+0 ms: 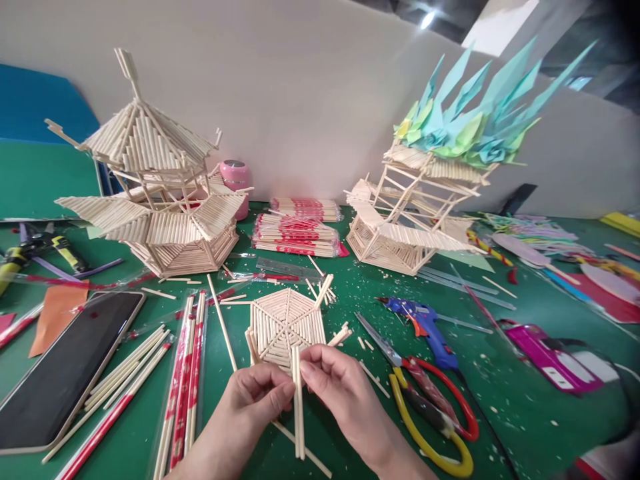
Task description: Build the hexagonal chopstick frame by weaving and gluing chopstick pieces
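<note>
Head view, left hand (247,405), right hand (346,388), both grips pinching paired sticks (299,423), polygonal stick panel (287,320) just beyond, green bench (533,430).

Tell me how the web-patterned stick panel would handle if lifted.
The panel is probably light for its size, being made of thin sticks. Packed side by side, they likely keep it fairly stiff. The short sticks jutting from its edge could snap off if bumped.

- One head-worn view, looking forward and down across the bench (540,430).
- Near range: left hand (253,407) and right hand (347,397) at bottom centre, pale wall (310,100) beyond.
</note>
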Demonstrator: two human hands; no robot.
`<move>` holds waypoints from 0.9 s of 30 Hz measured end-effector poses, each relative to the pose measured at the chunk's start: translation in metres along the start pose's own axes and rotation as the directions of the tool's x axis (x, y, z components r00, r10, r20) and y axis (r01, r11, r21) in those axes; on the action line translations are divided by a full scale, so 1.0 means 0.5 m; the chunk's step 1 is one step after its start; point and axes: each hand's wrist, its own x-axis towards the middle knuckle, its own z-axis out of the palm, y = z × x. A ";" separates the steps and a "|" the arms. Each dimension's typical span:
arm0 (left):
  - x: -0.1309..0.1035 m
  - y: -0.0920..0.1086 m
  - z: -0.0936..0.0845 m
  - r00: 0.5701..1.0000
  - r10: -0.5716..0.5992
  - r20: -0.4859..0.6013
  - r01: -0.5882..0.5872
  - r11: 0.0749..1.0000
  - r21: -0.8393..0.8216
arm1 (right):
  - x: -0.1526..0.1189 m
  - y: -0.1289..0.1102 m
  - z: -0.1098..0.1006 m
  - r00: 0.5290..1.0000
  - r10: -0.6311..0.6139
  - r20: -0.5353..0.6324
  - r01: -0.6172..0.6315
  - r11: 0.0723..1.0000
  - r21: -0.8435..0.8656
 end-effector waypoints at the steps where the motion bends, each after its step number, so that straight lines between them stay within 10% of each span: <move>1: -0.001 0.001 0.002 1.000 -0.017 0.006 0.017 0.999 -0.039 | 0.001 0.003 0.000 1.000 0.023 0.005 -0.023 0.998 0.052; 13: -0.005 0.008 0.011 0.981 -0.084 0.173 0.130 0.953 -0.273 | 0.005 0.014 0.006 0.973 0.162 0.162 -0.214 0.895 0.391; 27: -0.006 0.001 0.011 0.995 -0.014 0.098 0.000 0.990 0.139 | 0.006 0.015 0.005 0.996 0.045 -0.074 -0.025 0.967 0.255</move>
